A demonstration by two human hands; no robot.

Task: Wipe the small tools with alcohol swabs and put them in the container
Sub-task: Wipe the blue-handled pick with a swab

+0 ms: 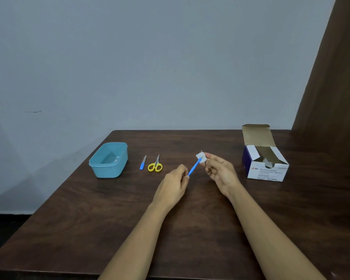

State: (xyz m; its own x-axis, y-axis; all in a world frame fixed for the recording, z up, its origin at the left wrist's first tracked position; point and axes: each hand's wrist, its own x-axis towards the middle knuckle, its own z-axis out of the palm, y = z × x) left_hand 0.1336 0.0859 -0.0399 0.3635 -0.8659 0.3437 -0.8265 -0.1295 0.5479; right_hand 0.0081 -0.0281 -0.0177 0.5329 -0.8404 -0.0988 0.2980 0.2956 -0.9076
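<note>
Pinching tool point(194, 166) with left hand point(174, 184), swab point(201, 158) round its tip with right hand point(218, 170), we work between open tub point(109, 171) and box point(265, 173).

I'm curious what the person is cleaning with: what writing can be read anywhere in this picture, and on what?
"BD", beside a round red logo, on the white front of the open box.
"Alcohol Swabs", on the same front.
The smaller lines beneath: too blurred to read.
No other writing shows.
</note>
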